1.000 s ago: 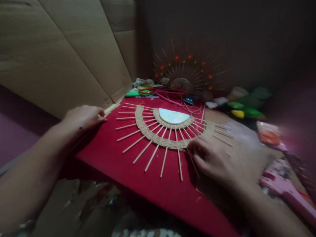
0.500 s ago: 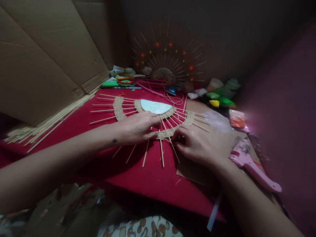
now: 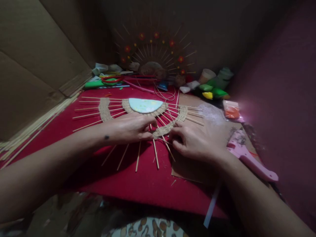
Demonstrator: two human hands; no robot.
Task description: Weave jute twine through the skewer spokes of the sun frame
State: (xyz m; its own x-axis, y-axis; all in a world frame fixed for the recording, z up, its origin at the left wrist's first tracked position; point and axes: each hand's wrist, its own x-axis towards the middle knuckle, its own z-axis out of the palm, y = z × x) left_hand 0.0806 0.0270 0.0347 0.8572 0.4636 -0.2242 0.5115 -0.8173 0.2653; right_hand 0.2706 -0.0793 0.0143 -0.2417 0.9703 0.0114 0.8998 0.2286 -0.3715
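A half-round fan of thin wooden sticks (image 3: 156,154) lies on the red cloth. A pale blue half disc (image 3: 145,105) sits at its centre, edged with woven twine. Farther out, a second woven twine band (image 3: 164,131) crosses the sticks. My left hand (image 3: 132,127) is closed on this outer band near its middle, thumb and fingers pinching the edge; part of the band is hidden beneath it. Just to the right, my right hand (image 3: 191,140) is curled in a pinch, a thin strand of twine (image 3: 163,140) running from the band to its fingers.
A pink glue gun (image 3: 251,161) lies on cardboard at the right, near an orange packet (image 3: 231,110). Red-handled scissors (image 3: 111,79) and coloured clay packs (image 3: 218,93) line the back. Loose sticks (image 3: 41,123) lie left. A flowered stick fan (image 3: 153,49) stands behind.
The view has shifted, so most things appear farther left. My right hand has drawn slightly away from the left, and the strand between them shows more. My left hand keeps its hold.
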